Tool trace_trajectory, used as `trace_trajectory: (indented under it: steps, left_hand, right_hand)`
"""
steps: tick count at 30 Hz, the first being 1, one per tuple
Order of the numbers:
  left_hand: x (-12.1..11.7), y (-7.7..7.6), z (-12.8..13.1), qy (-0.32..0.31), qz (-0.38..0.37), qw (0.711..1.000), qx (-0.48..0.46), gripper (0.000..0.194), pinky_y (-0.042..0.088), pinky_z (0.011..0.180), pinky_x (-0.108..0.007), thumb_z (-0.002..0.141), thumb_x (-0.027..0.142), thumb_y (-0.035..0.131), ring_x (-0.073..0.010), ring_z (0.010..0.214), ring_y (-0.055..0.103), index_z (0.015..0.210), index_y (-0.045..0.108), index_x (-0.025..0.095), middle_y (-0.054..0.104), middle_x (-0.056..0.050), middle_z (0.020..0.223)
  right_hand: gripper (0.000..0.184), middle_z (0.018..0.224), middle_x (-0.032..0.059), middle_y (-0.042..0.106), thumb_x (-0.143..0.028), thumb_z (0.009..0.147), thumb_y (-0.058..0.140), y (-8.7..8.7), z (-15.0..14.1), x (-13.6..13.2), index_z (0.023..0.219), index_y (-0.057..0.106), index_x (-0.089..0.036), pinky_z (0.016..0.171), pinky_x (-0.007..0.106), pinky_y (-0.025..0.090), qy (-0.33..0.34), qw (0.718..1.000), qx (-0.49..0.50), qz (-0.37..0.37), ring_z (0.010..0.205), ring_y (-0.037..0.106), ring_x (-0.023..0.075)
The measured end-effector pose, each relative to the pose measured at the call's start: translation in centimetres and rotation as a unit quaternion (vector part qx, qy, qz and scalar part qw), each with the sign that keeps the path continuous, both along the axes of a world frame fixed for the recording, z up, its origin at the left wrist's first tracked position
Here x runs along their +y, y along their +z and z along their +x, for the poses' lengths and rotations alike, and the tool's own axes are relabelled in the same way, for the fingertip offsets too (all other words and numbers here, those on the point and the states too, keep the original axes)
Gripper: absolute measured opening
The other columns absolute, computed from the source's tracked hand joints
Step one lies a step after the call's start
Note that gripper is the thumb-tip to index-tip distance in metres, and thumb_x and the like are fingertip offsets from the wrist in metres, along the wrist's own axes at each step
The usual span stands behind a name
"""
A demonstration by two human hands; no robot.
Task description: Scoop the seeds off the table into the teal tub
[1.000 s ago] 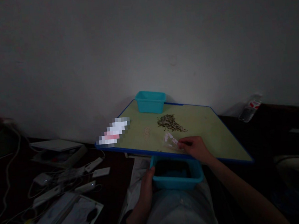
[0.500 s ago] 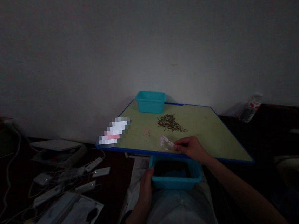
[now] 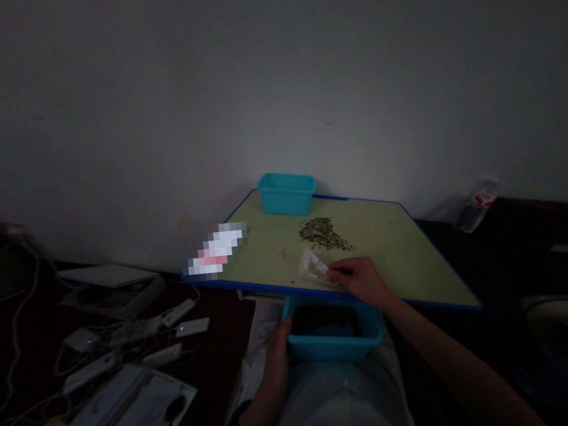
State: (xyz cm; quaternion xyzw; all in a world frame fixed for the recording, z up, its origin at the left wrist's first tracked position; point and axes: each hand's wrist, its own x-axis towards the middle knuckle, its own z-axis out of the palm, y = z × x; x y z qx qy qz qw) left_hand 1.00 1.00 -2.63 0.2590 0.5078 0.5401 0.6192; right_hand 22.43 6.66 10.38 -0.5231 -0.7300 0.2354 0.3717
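Note:
My right hand [image 3: 363, 279] is closed, its fingertips pinching a small clear plastic bag [image 3: 313, 267] that catches the light just above the near part of the yellow-green board [image 3: 397, 242]. Beyond it lies a loose pile of small dark and pale grains [image 3: 323, 232]. A thin scatter of pale bits [image 3: 280, 253] is to its left. Down on my lap, my left hand [image 3: 278, 351] grips the left side of a blue plastic basin [image 3: 334, 349], thumb at the rim. The inside of this basin is dark, so its contents are hard to make out.
Another blue basin [image 3: 287, 199] stands at the board's back edge by the wall. A blurred white sheet [image 3: 217, 249] lies on the left corner. Cables and white adapters [image 3: 192, 327] clutter the left, near an open box [image 3: 125, 416]. A bottle [image 3: 477, 206] is at right.
The clear plastic in my right hand has tilted up and shifted its shape. My right hand has moved slightly left; my left hand and the basin are unchanged.

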Motion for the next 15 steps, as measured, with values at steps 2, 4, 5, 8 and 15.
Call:
trace_trajectory:
  steps: [2, 4, 5, 8, 15]
  left_hand:
    - [-0.02, 0.09, -0.01, 0.007, 0.012, 1.0, 0.005, 0.045, 0.048, 0.11, -0.053, 0.081, 0.055, 0.067, -0.0366, 0.122, 0.065, 0.105, 0.077, 0.019, 0.08, -0.011, 0.107]
    - [-0.1, 0.22, -0.04, 0.009, 0.025, 1.0, 0.005, 0.047, 0.048, 0.11, -0.053, 0.08, 0.057, 0.067, -0.0371, 0.12, 0.066, 0.104, 0.078, 0.018, 0.081, -0.011, 0.106]
    - [-0.15, 0.3, -0.05, 0.008, 0.03, 1.0, 0.004, 0.048, 0.048, 0.109, -0.053, 0.081, 0.057, 0.066, -0.0371, 0.119, 0.067, 0.104, 0.078, 0.017, 0.081, -0.012, 0.106]
    - [-0.24, 0.49, -0.08, 0.001, 0.036, 0.999, 0.001, 0.05, 0.048, 0.108, -0.053, 0.081, 0.058, 0.065, -0.037, 0.118, 0.067, 0.106, 0.078, 0.016, 0.08, -0.012, 0.108]
    - [-0.12, 0.13, -0.24, -0.01, 0.035, 0.999, 0.013, 0.052, 0.051, 0.105, -0.052, 0.083, 0.06, 0.062, -0.0362, 0.114, 0.069, 0.108, 0.077, 0.017, 0.081, -0.012, 0.108]
  right_hand:
    - [0.022, 0.073, 0.0022, 0.076, -0.034, 0.089, 0.064, 0.08, -0.33, 0.11, 0.088, 0.082, -0.02, 0.058, 0.025, 0.044, 0.002, 1.0, -0.011, 0.009, 0.064, 0.065, 0.0162]
    - [0.02, 0.076, 0.0026, 0.077, -0.032, 0.088, 0.066, 0.16, -0.53, 0.14, 0.09, 0.083, -0.021, 0.059, 0.026, 0.046, 0.009, 1.0, -0.018, 0.012, 0.065, 0.066, 0.0165]
    - [0.02, 0.077, 0.0026, 0.078, -0.032, 0.087, 0.066, 0.19, -0.56, 0.13, 0.091, 0.083, -0.021, 0.059, 0.026, 0.046, 0.013, 1.0, -0.019, 0.013, 0.065, 0.066, 0.0166]
    - [0.02, 0.078, 0.0024, 0.078, -0.033, 0.087, 0.067, 0.21, -0.41, 0.03, 0.091, 0.083, -0.022, 0.059, 0.026, 0.046, 0.028, 0.999, -0.017, 0.009, 0.065, 0.066, 0.0167]
    - [0.02, 0.073, 0.0016, 0.076, -0.032, 0.086, 0.066, 0.47, -0.38, -0.04, 0.089, 0.083, -0.02, 0.056, 0.025, 0.043, 0.023, 1.0, 0.001, -0.009, 0.062, 0.063, 0.0155]
